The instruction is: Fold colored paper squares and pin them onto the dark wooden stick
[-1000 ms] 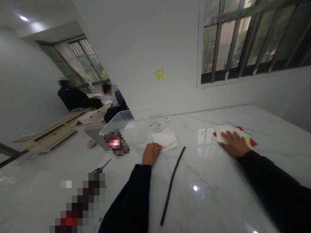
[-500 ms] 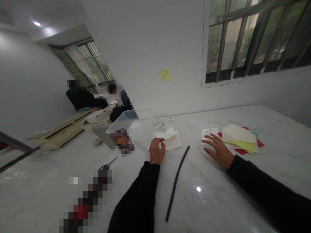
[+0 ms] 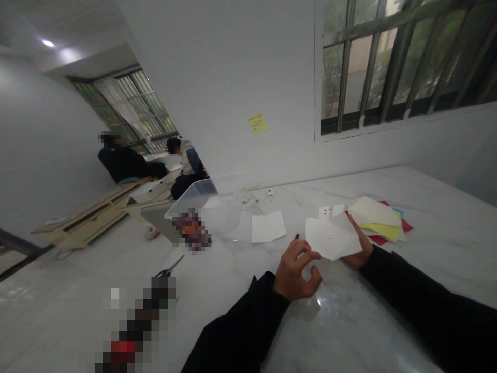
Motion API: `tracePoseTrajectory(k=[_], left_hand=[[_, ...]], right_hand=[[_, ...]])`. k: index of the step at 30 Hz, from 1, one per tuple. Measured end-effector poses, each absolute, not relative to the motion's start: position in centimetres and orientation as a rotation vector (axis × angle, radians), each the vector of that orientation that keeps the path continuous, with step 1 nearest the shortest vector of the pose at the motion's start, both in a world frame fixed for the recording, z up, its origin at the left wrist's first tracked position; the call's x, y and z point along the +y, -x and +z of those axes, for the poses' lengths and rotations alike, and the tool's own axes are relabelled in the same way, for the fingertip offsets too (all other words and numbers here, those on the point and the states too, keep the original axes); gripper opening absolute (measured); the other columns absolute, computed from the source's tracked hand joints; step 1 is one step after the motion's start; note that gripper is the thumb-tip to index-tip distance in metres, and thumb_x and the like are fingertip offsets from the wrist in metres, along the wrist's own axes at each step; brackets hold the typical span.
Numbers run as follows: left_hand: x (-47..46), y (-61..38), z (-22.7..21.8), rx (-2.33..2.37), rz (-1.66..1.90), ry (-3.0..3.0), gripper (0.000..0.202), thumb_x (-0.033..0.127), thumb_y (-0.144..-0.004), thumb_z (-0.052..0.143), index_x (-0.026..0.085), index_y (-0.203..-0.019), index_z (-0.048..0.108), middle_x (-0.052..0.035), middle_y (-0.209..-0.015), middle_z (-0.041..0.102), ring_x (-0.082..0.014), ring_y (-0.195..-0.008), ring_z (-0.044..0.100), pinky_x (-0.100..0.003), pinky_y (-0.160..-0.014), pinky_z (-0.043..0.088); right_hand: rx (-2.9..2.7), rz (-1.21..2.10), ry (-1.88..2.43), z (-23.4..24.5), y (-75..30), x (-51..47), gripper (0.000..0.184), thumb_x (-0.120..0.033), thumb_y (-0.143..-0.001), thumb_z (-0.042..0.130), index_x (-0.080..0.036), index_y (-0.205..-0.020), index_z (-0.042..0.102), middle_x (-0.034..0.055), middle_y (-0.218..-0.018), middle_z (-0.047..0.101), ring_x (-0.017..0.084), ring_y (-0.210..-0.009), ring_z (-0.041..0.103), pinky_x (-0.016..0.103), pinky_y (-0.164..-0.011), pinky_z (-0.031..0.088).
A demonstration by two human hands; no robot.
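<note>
A small white sheet of paper (image 3: pixel 330 235) with a dark speck is held raised above the table. My right hand (image 3: pixel 363 246) grips its right side, partly hidden behind it. At the sheet's lower left edge is my left hand (image 3: pixel 297 269), thumb and index finger apart in an open curve, the index tip close to the paper; I cannot tell whether it touches. Another off-white sheet (image 3: pixel 267 227) lies on the table to the left. The dark brown strip shows only its tip (image 3: pixel 297 237) behind my left hand.
Coloured paper sheets (image 3: pixel 382 223) lie piled at the right, near a white card with small dark dots (image 3: pixel 325 211). A clear plastic bin (image 3: pixel 225 217), scissors (image 3: pixel 169 269) and a blurred-out dark object (image 3: pixel 135 326) are at the left. Two people sit in the background.
My left hand has moved right from the paired sheets, and one sheet now hangs between my hands. My right hand has closed on it. The brown strip has become mostly hidden.
</note>
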State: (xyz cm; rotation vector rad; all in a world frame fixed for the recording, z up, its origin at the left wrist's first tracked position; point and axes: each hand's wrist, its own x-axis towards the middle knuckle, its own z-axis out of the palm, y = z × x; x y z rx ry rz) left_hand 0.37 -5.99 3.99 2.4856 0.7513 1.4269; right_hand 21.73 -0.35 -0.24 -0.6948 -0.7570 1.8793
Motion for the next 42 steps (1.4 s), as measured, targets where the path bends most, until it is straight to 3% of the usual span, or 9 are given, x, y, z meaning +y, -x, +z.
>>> tracePoseTrajectory(k=[3,6,8,11,18,23,29,33,42], left_hand=[[-5.2,1.1,4.1,0.883,1.428,-2.419,0.025,0.008,-0.069,0.055,0.018,-0.091,0.063,-0.0047,-0.079,0.054,-0.0205,-0.082,0.053,-0.036,-0.074,0.047],[-4.5,2.6,4.4,1.022,1.463,-2.303,0.025,0.008,-0.071,0.053,0.018,-0.091,0.063,-0.0029,-0.078,0.052,-0.0175,-0.077,0.052,-0.033,-0.072,0.047],[-4.1,3.1,4.4,1.143,1.514,-2.154,0.033,0.007,-0.073,0.051,0.019,-0.100,0.064,-0.0049,-0.090,0.054,-0.0168,-0.082,0.054,-0.031,-0.072,0.048],[-3.4,3.4,4.1,1.306,1.589,-1.828,0.041,0.007,-0.075,0.048,0.022,-0.111,0.061,-0.0077,-0.113,0.051,-0.0164,-0.092,0.056,-0.026,-0.068,0.050],[-1.7,3.4,2.5,1.028,1.211,-1.136,0.039,0.040,-0.085,0.056,0.020,-0.119,0.056,-0.0102,-0.112,0.056,-0.0160,-0.081,0.063,-0.030,-0.067,0.054],[-2.2,2.6,1.9,0.911,1.053,-1.168,0.059,0.031,-0.072,0.075,0.023,-0.125,0.050,-0.0099,-0.117,0.056,-0.0166,-0.079,0.066,-0.031,-0.069,0.055],[-2.4,2.3,2.1,0.914,1.075,-1.063,0.055,0.045,-0.076,0.072,0.018,-0.121,0.055,-0.0082,-0.101,0.062,-0.0148,-0.076,0.063,-0.027,-0.066,0.052],[-2.6,2.5,2.6,0.850,1.112,-0.987,0.061,0.048,-0.074,0.074,0.020,-0.124,0.053,-0.0085,-0.110,0.063,-0.0148,-0.081,0.064,-0.025,-0.069,0.051],[-2.7,2.4,2.3,0.769,1.079,-0.833,0.048,0.050,-0.077,0.070,0.021,-0.115,0.059,-0.0068,-0.105,0.065,-0.0169,-0.075,0.066,-0.031,-0.070,0.054]], right_hand=[[-0.764,1.925,0.727,-0.4,-22.4,0.3,0.075,-0.080,-0.079,0.040,-0.017,-0.113,0.064,0.0156,-0.110,0.071,0.033,-0.103,0.066,0.048,-0.089,0.052],[-0.886,1.844,0.829,-1.2,-22.0,0.4,0.052,-0.052,-0.077,0.069,-0.018,-0.116,0.064,0.0119,-0.104,0.073,0.027,-0.092,0.070,0.041,-0.083,0.054],[-0.919,1.755,0.947,-1.8,-21.4,0.2,0.042,-0.033,-0.071,0.078,-0.020,-0.109,0.067,0.0078,-0.093,0.075,0.023,-0.076,0.070,0.036,-0.072,0.057],[-0.881,1.652,1.031,-2.6,-20.9,0.1,0.031,-0.025,-0.067,0.081,-0.022,-0.096,0.069,0.0042,-0.081,0.074,0.020,-0.063,0.068,0.032,-0.059,0.056],[-0.803,1.568,1.012,-2.4,-20.7,0.1,0.030,-0.024,-0.062,0.083,-0.022,-0.086,0.065,0.0006,-0.074,0.072,0.016,-0.059,0.066,0.026,-0.051,0.054],[-0.760,1.531,1.018,-2.2,-20.4,-0.3,0.034,-0.028,-0.058,0.085,-0.020,-0.081,0.062,-0.0013,-0.070,0.069,0.014,-0.057,0.064,0.025,-0.052,0.051],[-0.988,1.401,1.093,-2.7,-19.9,-0.8,0.035,-0.038,-0.062,0.081,-0.020,-0.082,0.058,-0.0031,-0.072,0.066,0.013,-0.057,0.060,0.025,-0.052,0.046],[-0.937,1.353,1.086,-2.8,-20.0,-0.6,0.033,-0.036,-0.061,0.081,-0.021,-0.075,0.055,-0.0050,-0.063,0.061,0.011,-0.051,0.054,0.023,-0.047,0.041],[-0.729,1.420,1.077,-2.8,-19.6,-1.2,0.033,-0.026,-0.061,0.080,-0.023,-0.086,0.060,0.0002,-0.075,0.067,0.018,-0.063,0.063,0.029,-0.054,0.050]])
